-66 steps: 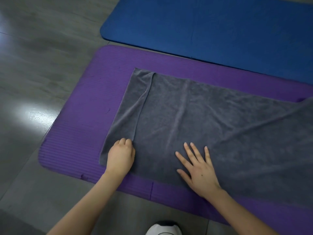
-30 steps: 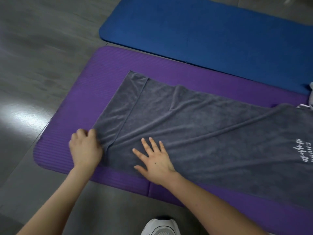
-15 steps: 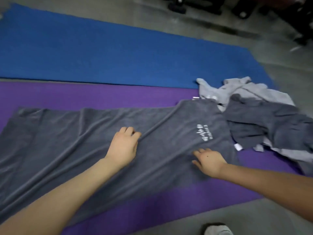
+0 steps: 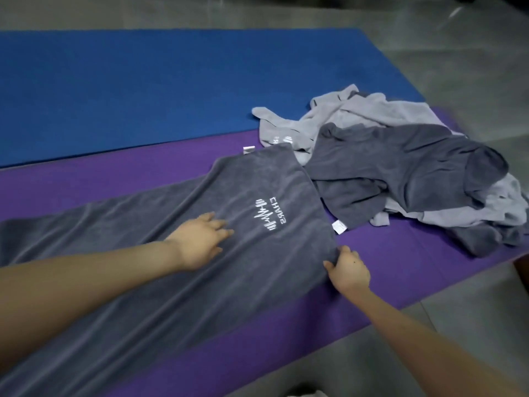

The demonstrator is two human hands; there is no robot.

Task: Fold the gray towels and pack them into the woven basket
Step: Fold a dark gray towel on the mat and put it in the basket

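Both hands are set on the dark gray towel [image 4: 257, 270], spread along the purple mat [image 4: 406, 270]: the left hand [image 4: 200, 242] is laid flat, fingers loosely spread, beside the white logo [image 4: 266, 214], while the near corner is pinched by the right hand [image 4: 347, 270]. The corner is best carried edge to edge while the cloth is pinned. More towels [image 4: 400, 164] are heaped beyond the right hand.

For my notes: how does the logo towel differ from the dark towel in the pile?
The logo towel lies spread out flat; the pile towel is crumpled over lighter towels. The logo towel shows white lettering; the pile towel shows none. Both are dark gray.
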